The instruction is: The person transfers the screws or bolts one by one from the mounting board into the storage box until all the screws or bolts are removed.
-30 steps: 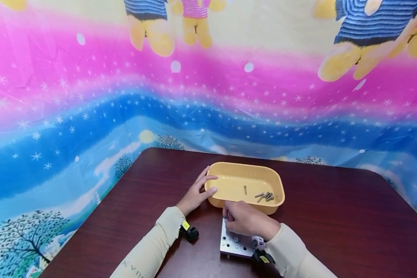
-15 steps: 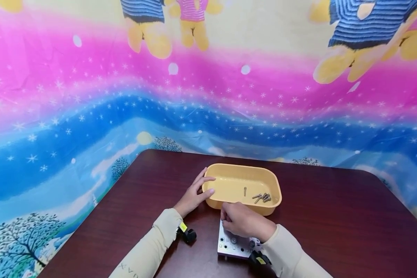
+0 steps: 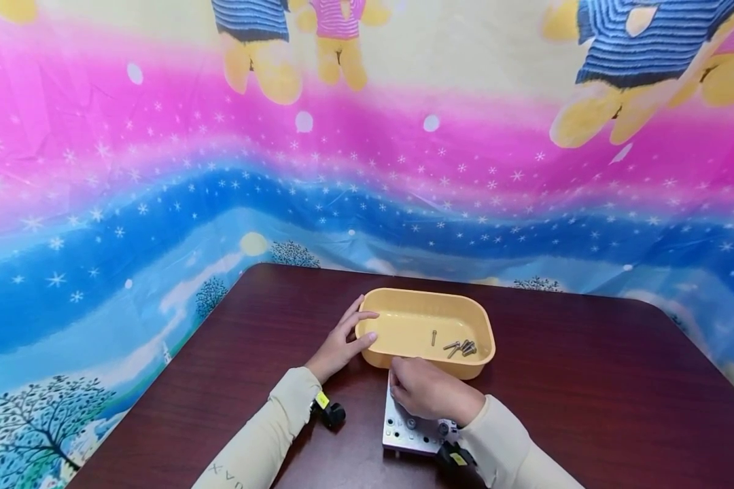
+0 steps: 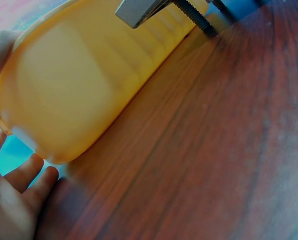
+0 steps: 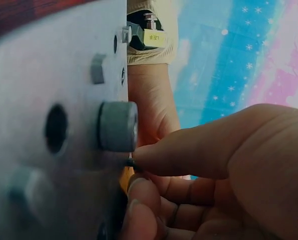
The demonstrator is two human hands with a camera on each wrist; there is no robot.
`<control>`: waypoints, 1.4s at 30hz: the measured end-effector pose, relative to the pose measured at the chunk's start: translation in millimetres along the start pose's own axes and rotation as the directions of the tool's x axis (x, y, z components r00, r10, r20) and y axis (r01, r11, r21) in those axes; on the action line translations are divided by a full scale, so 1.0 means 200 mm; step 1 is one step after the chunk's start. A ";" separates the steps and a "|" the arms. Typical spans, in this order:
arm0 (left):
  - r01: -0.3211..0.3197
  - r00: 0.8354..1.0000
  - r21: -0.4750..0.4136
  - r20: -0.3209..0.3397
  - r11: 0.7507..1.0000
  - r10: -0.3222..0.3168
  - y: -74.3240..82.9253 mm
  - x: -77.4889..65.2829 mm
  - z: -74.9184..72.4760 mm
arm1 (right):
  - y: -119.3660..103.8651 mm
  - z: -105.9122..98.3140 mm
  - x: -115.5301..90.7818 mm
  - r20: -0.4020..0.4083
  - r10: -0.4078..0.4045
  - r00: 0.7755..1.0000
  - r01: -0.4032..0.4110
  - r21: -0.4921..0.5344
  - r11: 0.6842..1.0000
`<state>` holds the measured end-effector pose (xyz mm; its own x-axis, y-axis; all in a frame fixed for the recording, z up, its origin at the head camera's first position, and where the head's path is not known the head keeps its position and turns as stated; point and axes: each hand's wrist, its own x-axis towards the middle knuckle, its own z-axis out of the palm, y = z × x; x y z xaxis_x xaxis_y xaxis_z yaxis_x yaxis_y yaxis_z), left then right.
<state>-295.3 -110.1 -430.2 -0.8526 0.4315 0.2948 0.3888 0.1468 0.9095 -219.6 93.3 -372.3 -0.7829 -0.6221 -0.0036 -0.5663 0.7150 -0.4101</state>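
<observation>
My left hand [image 3: 340,343] holds the left end of a yellow plastic bin [image 3: 397,356], with thumb and a finger over its rim. In the left wrist view its other fingers lie against the outer wall. My right hand [image 3: 431,388] is over a silvery metal plate [image 3: 404,441] in front of the bin. In the right wrist view the right thumb and fingers pinch a small dark piece, apparently a screw [image 5: 130,162], mostly hidden, close by the plate's face. A large socket-head screw [image 5: 119,126] stands out of the plate beside the thumb, near open holes and smaller pegs.
Several loose screws [image 3: 465,348] lie at the right end inside the bin, and one lone screw [image 3: 433,337] lies nearer its middle. Threaded shanks [image 4: 195,17] stick out under the plate. The dark wooden table [image 3: 587,380] meets a printed cloth backdrop [image 3: 367,170].
The head view shifts slightly. The lone screw in the bin has moved a little to the right. Both hands stay nearly where they were, the right one still at the plate.
</observation>
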 end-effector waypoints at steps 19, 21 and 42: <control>0.005 1.000 -0.014 0.016 1.000 -0.004 -0.01 0.00 -0.01 | 0.02 0.00 0.00 0.010 -0.041 0.999 0.041 0.058 0.998; 0.006 1.000 -0.014 0.016 1.000 -0.006 -0.01 0.00 -0.01 | 0.02 0.00 0.00 0.011 -0.049 0.999 0.048 0.063 0.997; 0.006 1.000 0.002 0.018 1.000 -0.006 0.00 0.00 -0.01 | 0.03 -0.01 -0.01 0.053 -0.026 0.998 0.021 0.090 0.996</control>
<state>-295.7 -111.1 -430.0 -0.8485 0.4464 0.2842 0.3846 0.1512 0.9106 -222.0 98.7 -371.7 -0.7535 -0.6562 -0.0411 -0.5568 0.6701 -0.4908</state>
